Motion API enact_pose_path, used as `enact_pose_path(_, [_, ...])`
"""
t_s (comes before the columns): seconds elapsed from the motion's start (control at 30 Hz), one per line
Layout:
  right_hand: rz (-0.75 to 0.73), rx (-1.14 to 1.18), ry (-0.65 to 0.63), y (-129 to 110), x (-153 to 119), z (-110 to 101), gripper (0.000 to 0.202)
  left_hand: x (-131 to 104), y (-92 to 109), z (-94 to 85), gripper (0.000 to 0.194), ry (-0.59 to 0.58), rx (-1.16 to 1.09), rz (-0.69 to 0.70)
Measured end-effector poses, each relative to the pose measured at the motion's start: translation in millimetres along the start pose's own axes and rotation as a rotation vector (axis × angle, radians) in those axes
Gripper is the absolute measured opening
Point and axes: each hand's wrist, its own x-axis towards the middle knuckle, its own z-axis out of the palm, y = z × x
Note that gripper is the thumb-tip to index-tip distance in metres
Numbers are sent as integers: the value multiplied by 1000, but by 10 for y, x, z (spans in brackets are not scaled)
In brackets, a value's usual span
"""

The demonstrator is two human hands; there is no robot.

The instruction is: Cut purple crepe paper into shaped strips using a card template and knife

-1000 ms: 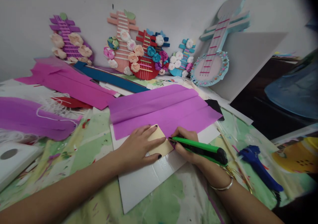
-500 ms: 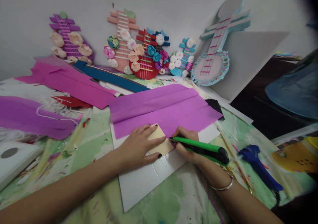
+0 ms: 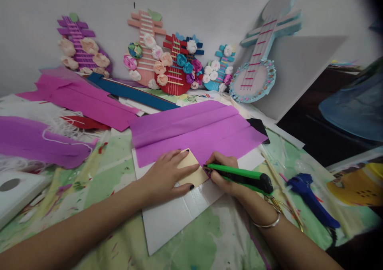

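Note:
My left hand (image 3: pixel 166 176) lies flat with its fingers spread over a pale yellow card (image 3: pixel 191 173), pressing on it. Beneath the card are a purple sheet of crepe paper (image 3: pixel 191 130) and a white board (image 3: pixel 170 226). In my right hand (image 3: pixel 223 172) is a green and black utility knife (image 3: pixel 242 173), its front end at the card's right edge. My fingers are closed around the front of the knife, and they hide most of its tip. The blade itself is too small to make out.
Decorated paper lutes, one of them white and pale blue (image 3: pixel 257 62), lean at the back. Magenta paper (image 3: pixel 86 98) and a blue strip (image 3: pixel 134 92) lie left of centre. A blue glue gun (image 3: pixel 311 200) and gold-handled scissors (image 3: pixel 279 206) lie right. A white device (image 3: pixel 20 194) stands at left.
The utility knife's rear end has shifted slightly left and its tip slightly left along the card's edge. My left hand stays in place on the card. The whole view has shifted a little.

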Motion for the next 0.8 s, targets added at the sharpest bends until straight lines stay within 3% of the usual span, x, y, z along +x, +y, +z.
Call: enact_pose_path(0.8, [-5,-9,-14,-20,-7,-31,10,-8,-22,32,55,27,-12,12])
